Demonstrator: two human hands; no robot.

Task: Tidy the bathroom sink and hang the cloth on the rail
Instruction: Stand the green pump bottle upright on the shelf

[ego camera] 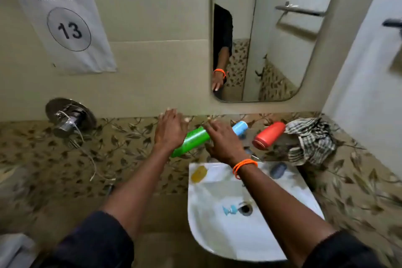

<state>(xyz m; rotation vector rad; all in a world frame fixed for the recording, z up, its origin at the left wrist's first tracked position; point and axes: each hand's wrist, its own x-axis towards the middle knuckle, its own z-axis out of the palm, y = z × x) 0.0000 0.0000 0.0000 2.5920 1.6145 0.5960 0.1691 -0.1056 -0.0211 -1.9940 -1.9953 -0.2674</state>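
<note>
Landmark: sink [217, 233]. My left hand [168, 130] is up-left of it, fingers spread, palm against the green bottle [192, 140], which lies tilted on the ledge behind the sink. My right hand [224, 143], orange band on the wrist, is over the back rim, fingers loosely spread on the bottle's other side. Blue bottle [240, 127] and red bottle [269, 137] lie behind the sink. Checked cloth [311, 139] is bunched up-right of it.

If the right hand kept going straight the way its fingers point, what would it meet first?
The right hand points up-left over the ledge, its fingers already at the green bottle. That bottle comes first, then the tiled wall behind; depth is hard to judge here.
</note>
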